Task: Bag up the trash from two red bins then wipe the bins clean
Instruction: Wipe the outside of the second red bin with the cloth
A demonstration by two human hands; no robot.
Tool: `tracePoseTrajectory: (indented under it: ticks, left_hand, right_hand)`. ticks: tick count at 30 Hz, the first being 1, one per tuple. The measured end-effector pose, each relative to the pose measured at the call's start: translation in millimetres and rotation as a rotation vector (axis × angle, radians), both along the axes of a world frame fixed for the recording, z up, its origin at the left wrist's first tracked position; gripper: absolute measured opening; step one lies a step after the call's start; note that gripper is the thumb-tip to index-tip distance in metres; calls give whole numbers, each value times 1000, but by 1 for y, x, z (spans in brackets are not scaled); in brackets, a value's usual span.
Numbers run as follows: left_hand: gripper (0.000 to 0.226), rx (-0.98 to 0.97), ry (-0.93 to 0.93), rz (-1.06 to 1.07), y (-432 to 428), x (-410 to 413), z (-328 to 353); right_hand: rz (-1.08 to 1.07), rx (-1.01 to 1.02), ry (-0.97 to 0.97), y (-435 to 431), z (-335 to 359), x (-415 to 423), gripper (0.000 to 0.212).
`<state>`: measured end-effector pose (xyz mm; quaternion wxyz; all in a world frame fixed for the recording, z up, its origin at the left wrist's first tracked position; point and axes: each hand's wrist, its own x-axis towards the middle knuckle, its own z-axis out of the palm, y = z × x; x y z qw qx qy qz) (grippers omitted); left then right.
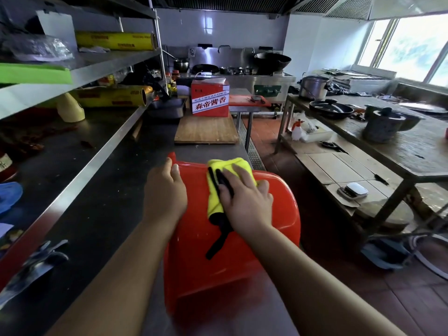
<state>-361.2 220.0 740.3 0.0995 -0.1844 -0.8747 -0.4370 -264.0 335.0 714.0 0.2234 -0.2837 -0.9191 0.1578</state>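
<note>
Wiping now; red bin on its side on desk, under both hands; left hand flat, steadying bin's left edge; right hand flat, fingers spread, pressing yellow cloth; advice: firm overlapping strokes, brace against sliding.

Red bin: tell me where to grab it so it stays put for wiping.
Probably the far left edge, from above on the left: the bin lies tipped over on the counter, its walls broad and smooth, and that edge sticks up as a lip. The left hand rests there.
</note>
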Motion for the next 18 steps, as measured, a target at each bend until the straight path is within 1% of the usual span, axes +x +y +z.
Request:
tracePoseTrajectory:
  ticks: [4, 6, 11, 14, 18]
  left_hand:
    - [45, -48, 47, 14, 0, 7, 3]
    - [46, -74, 91, 5, 0, 11, 5]
    - [55, -124, 96, -5, -8, 23, 2]
    - [52, -145, 68, -44, -19, 30, -1]
    - [55, -224, 46, -71, -30, 38, -4]
  right_hand:
    - [-261, -91, -1, 48, -13, 20, 43]
    - [-334, -132, -5, 64, -17, 30, 42]
    - [-380, -141, -17, 69, -19, 32, 40]
    - [-395, -147, -28, 67, -16, 25, 39]
    - [-409, -153, -15, 62, -14, 20, 39]
